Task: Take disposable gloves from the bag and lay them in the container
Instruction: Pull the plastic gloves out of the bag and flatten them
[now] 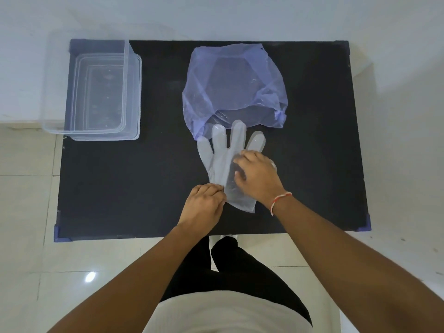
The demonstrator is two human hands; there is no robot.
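While both hands work near table centre, I note one thin translucent plastic disposable glove [222,162] lying flat on the black rectangular table [120,188], fingers toward 12 o'clock, tips just touching the mouth of the crumpled pale-violet plastic bag [234,85]. Left hand [204,206] pinches the cuff edge at 7 o'clock of the glove, fingers closed narrow on the film. Right hand [258,175] presses on the palm area at 3 o'clock; whether it grips or only pins, I cannot tell. Clear rectangular plastic container [105,97] sits well apart at 10 o'clock, apparently holding nothing. Risks, my judgement: film clinging to skin, folding in transit, or dragging the bag along.
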